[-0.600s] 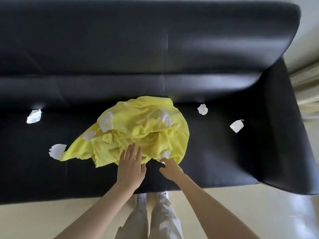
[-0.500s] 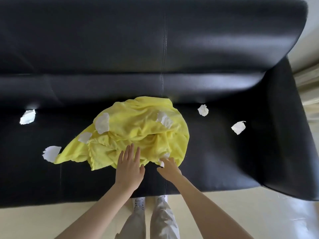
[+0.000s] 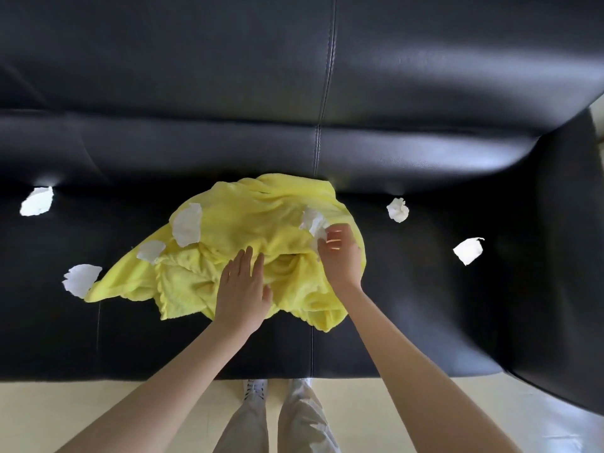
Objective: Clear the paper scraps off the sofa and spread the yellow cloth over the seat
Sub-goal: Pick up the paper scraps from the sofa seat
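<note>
A crumpled yellow cloth [image 3: 248,230] lies bunched in the middle of the black sofa seat [image 3: 425,305]. My left hand [image 3: 243,284] rests flat on its front part, fingers apart. My right hand [image 3: 340,255] is on the cloth's right side, its fingers closed around a white paper scrap [image 3: 312,220] that lies on the cloth. Two more scraps [image 3: 188,223] [image 3: 151,250] sit on the cloth's left part. On the bare seat, scraps lie at the far left [image 3: 36,201], at the cloth's left tip [image 3: 81,278], and on the right [image 3: 397,209] [image 3: 469,250].
The sofa backrest [image 3: 294,76] rises behind the seat, and an armrest [image 3: 562,256] closes off the right end. Pale floor [image 3: 98,413] runs along the sofa front, where my legs and shoes [image 3: 281,416] stand.
My right hand moved from the cloth's front edge, where it pinched a small scrap, up to the scrap on the cloth's right side. My left hand slid a little farther onto the cloth.
</note>
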The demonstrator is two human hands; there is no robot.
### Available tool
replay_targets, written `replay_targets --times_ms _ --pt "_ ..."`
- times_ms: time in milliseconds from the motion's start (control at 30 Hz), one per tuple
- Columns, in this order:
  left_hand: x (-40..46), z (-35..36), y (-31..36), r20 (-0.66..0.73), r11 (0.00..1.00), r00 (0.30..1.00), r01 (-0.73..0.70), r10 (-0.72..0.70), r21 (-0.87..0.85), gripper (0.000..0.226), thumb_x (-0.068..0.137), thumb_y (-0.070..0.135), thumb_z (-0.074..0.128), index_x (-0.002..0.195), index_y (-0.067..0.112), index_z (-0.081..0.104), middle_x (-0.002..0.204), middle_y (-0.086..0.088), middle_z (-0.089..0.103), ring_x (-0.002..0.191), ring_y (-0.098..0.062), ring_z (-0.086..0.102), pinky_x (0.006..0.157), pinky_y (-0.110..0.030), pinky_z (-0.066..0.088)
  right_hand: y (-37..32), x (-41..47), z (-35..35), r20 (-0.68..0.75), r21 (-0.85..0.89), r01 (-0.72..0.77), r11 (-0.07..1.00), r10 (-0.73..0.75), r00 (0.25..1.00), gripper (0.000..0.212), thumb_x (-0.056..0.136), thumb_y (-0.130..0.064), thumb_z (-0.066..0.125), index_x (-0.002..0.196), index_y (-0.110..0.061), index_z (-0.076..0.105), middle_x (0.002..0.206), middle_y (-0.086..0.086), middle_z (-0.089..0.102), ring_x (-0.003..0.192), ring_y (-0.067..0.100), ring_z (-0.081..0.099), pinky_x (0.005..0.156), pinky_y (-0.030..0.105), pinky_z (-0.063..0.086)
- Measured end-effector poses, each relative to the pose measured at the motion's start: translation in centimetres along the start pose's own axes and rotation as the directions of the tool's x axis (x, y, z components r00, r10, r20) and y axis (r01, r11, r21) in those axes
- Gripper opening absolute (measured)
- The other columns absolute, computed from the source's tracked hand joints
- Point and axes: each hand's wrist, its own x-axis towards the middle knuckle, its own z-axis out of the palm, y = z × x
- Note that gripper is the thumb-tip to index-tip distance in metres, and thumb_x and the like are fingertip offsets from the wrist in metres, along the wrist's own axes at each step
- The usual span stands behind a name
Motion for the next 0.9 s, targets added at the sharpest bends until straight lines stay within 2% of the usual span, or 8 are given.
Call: replay_targets --times_ms 100,233,300,367,433,500,633,900 --pt "0.4 0.4 -0.8 -0.032 0.999 0.999 0.021 -0.022 -0.045 0.061 0.099 0.035 0.035 0.153 0.015 0.014 0.161 -0.010 0.004 0.149 -0.023 0.005 0.121 -0.037 0.012 -1.1 2.9 0.7 0.078 0.063 -0.107 0.992 0.102 0.992 0.041 0.086 -0.023 0.067 0.120 -0.027 0.045 0.099 -0.002 0.066 0.079 0.004 0.061 0.055 0.007 0.043" --pt "0.8 0.2 -2.4 -0.087 0.996 0.994 0.066 -0.071 -0.064 0.059 0.096 0.030 0.043 0.150 0.016 0.024 0.160 -0.016 0.002 0.148 -0.029 0.008 0.117 -0.039 0.020 -0.2 4.4 1.5 0.048 -0.224 -0.172 0.959 0.187 0.981 0.078 0.078 -0.038 0.075 0.141 -0.021 0.032 0.132 0.008 0.039 0.123 0.024 0.039 0.084 0.027 0.037" --pt "1.2 -0.1 -3.3 -0.096 0.990 0.988 0.111 -0.120 -0.092 0.058 0.095 0.029 0.046 0.149 0.018 0.027 0.159 -0.019 0.000 0.147 -0.032 0.008 0.115 -0.040 0.024 0.4 4.6 1.6 0.063 -0.316 -0.224 0.922 0.256 0.965 0.084 0.078 -0.045 0.073 0.144 -0.017 0.030 0.139 0.011 0.032 0.132 0.029 0.029 0.097 0.035 0.034" --pt "1.8 -0.3 -4.3 -0.083 0.975 0.980 0.170 -0.183 -0.140 0.058 0.096 0.031 0.045 0.150 0.022 0.026 0.159 -0.021 -0.003 0.148 -0.033 0.005 0.115 -0.041 0.022 0.7 4.7 1.6 0.080 -0.310 -0.266 0.913 0.304 0.949 0.080 0.079 -0.044 0.072 0.142 -0.014 0.033 0.138 0.012 0.039 0.129 0.030 0.038 0.099 0.039 0.038" --pt "2.5 -0.4 -5.2 -0.063 0.958 0.970 0.219 -0.234 -0.184 0.057 0.097 0.032 0.044 0.150 0.024 0.024 0.158 -0.022 -0.004 0.148 -0.033 0.003 0.116 -0.042 0.019 0.8 4.7 1.5 0.045 -0.237 -0.285 0.929 0.304 0.952 0.065 0.082 -0.037 0.072 0.134 -0.012 0.043 0.121 0.008 0.055 0.105 0.024 0.056 0.077 0.029 0.047" --pt "3.0 -0.5 -5.9 -0.045 0.946 0.964 0.249 -0.264 -0.207 0.057 0.098 0.032 0.042 0.150 0.025 0.023 0.158 -0.023 -0.003 0.147 -0.033 0.004 0.116 -0.043 0.017 0.7 4.6 1.2 -0.013 -0.159 -0.290 0.944 0.291 0.956 0.046 0.084 -0.030 0.070 0.122 -0.010 0.055 0.104 0.004 0.063 0.085 0.019 0.058 0.060 0.024 0.041" --pt "3.9 -0.8 -6.8 0.003 0.928 0.954 0.292 -0.299 -0.232 0.056 0.098 0.032 0.040 0.151 0.024 0.022 0.159 -0.021 0.002 0.146 -0.033 0.008 0.116 -0.043 0.018 0.8 4.2 0.7 -0.148 -0.059 -0.259 0.964 0.248 0.958 0.028 0.090 -0.024 0.062 0.112 -0.007 0.060 0.104 0.005 0.060 0.090 0.022 0.058 0.071 0.028 0.041" --pt "4.1 -0.9 -7.5 0.073 0.906 0.946 0.324 -0.316 -0.273 0.058 0.099 0.031 0.039 0.152 0.020 0.018 0.159 -0.018 0.001 0.146 -0.032 0.009 0.115 -0.043 0.024 0.5 3.1 -0.2 -0.096 0.066 -0.231 0.971 0.236 0.967 0.023 0.090 -0.022 0.058 0.107 -0.006 0.057 0.093 0.000 0.057 0.087 0.021 0.054 0.071 0.032 0.043"
